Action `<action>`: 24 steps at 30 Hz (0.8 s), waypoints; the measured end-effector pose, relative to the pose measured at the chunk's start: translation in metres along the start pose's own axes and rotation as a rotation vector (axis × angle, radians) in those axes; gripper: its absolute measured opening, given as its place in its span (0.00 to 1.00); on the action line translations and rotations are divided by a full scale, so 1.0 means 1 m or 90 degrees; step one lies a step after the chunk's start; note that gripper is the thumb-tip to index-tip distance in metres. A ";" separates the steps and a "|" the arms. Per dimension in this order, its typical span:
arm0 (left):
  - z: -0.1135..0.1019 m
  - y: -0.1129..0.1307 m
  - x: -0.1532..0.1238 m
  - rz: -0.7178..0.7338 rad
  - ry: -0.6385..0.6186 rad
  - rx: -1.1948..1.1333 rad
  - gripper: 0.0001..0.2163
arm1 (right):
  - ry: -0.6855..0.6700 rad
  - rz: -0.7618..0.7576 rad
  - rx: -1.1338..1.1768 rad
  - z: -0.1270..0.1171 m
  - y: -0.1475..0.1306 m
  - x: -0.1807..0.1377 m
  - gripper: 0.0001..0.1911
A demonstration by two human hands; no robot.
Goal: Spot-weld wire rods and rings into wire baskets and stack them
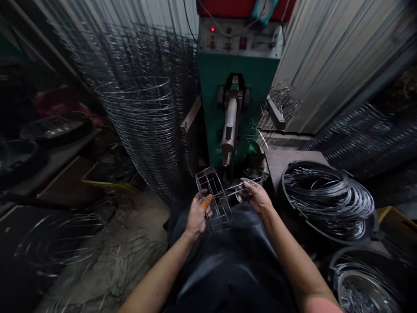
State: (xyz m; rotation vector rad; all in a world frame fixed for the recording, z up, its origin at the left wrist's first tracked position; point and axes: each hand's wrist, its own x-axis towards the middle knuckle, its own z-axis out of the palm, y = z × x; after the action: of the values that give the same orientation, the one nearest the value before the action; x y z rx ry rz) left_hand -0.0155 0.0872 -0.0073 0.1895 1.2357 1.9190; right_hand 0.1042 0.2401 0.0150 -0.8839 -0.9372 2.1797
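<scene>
My left hand [198,214] is closed on the left side of a small rectangular wire basket frame [215,199], which I hold tilted over my lap; one finger wears an orange cover. My right hand [256,195] is closed on a thin bent wire piece [240,187] that reaches toward the basket's right side. Both hands are just in front of the green welding machine [235,65], below its copper electrode arm [229,126].
A tall stack of wire rings [143,117] stands to the left of the machine. Black tubs hold coiled wire hoops [329,200] on the right, with another tub [365,287] lower right. Loose wire lies on the floor [81,256] at left. A wire rack [273,113] hangs beside the machine.
</scene>
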 end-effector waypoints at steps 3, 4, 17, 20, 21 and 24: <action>0.007 0.004 0.014 -0.010 -0.010 0.023 0.22 | 0.034 -0.048 0.009 0.010 -0.003 0.010 0.16; 0.010 0.005 0.018 -0.011 -0.013 0.029 0.22 | 0.044 -0.061 0.007 0.014 -0.003 0.014 0.16; 0.035 0.012 0.063 -0.066 0.038 0.044 0.25 | 0.094 -0.121 -0.027 0.027 -0.007 0.060 0.15; 0.037 0.011 0.068 -0.060 0.046 0.046 0.26 | 0.101 -0.123 -0.035 0.027 -0.009 0.067 0.15; 0.038 0.011 0.069 -0.059 0.047 0.045 0.26 | 0.104 -0.122 -0.036 0.028 -0.010 0.069 0.14; 0.038 0.011 0.072 -0.057 0.046 0.039 0.27 | 0.100 -0.121 -0.039 0.028 -0.012 0.073 0.15</action>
State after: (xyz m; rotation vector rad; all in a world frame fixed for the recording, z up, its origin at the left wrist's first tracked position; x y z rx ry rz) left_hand -0.0487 0.1619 0.0002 0.0959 1.3286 1.8263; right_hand 0.0422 0.2896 0.0151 -0.9406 -0.9735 1.9007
